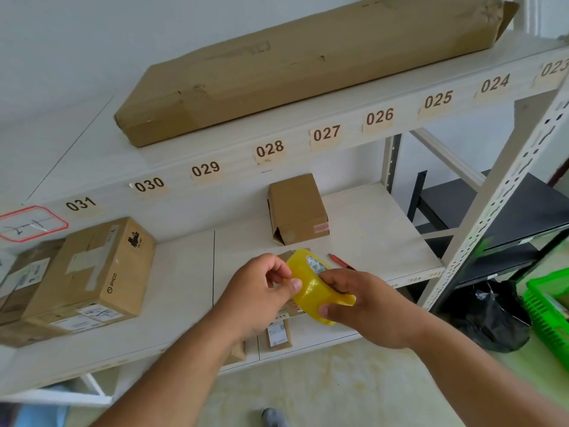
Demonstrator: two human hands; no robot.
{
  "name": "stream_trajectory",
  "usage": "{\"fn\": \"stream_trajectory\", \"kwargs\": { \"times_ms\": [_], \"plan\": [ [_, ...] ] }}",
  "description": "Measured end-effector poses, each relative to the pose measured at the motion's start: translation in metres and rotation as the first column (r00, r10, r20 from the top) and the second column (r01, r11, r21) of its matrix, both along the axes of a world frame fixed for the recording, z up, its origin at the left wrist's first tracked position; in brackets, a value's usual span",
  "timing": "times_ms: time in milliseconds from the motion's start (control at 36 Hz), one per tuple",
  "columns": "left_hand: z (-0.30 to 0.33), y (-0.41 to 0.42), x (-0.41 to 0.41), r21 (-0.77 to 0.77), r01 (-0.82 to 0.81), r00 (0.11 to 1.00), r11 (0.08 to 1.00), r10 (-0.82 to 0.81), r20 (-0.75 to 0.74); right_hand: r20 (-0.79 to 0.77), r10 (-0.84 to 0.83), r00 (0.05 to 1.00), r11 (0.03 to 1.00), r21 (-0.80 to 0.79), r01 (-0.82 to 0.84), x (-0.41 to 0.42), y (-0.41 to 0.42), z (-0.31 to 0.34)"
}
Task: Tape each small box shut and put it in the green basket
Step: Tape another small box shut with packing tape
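Small box (297, 209) is standing at the back of the shelf (184, 303); green basket (548, 312) is sitting at far right. Right hand (366, 306) is gripping the tape roll (314, 291), fingers clamped around it; left hand (261, 291) fingers are pinching its edge.

Bright, even, soft daylight with faint shadows; wide-angle bending tilts the shelf (354, 211) lines; left edge slightly blurred.

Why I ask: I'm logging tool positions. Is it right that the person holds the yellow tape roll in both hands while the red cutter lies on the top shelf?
Not quite. The head view shows both hands, left hand and right hand, on the yellow tape roll, but the red cutter lies on the lower shelf, not the top one.
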State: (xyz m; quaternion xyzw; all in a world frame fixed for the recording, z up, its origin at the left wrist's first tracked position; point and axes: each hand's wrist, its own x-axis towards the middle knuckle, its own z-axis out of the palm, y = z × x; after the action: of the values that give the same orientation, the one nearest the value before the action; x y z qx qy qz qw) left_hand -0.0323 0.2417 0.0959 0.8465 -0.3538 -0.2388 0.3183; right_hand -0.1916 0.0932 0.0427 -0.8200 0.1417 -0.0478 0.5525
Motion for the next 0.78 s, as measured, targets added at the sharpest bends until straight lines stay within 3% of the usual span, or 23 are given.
{"fn": "stream_trajectory", "kwargs": {
  "times_ms": [194,306,361,472,611,694,778],
  "plan": [
    [-0.002,0.004,-0.005,0.041,0.128,0.956,0.991,-0.135,0.262,-0.02,0.005,1.0,1.0,-0.001,-0.005,-0.001,0.002,-0.002],
    [-0.011,0.011,-0.019,0.086,0.206,0.843,0.975,-0.221,0.491,-0.116,0.015,0.993,0.999,-0.048,-0.021,-0.002,0.004,-0.009],
    [-0.015,0.016,-0.027,0.104,0.249,0.814,0.963,-0.266,0.516,-0.187,0.004,0.982,0.997,-0.081,-0.019,-0.002,0.006,-0.014],
    [-0.027,0.017,-0.035,0.108,0.263,0.855,0.959,-0.283,0.435,-0.279,-0.065,0.958,0.997,-0.053,0.052,-0.003,0.01,-0.029],
    [-0.039,-0.002,-0.009,-0.044,0.012,0.994,0.999,-0.008,0.109,-0.244,-0.19,0.951,0.974,0.075,0.214,0.007,0.015,-0.037],
    [-0.04,-0.011,0.005,-0.011,-0.062,0.987,0.998,0.059,-0.151,-0.236,-0.256,0.937,0.953,0.102,0.286,0.012,0.017,-0.038],
    [-0.04,-0.013,0.011,0.028,-0.062,0.977,0.998,0.067,-0.203,-0.238,-0.26,0.936,0.952,0.1,0.29,0.015,0.018,-0.039]
  ]
}}
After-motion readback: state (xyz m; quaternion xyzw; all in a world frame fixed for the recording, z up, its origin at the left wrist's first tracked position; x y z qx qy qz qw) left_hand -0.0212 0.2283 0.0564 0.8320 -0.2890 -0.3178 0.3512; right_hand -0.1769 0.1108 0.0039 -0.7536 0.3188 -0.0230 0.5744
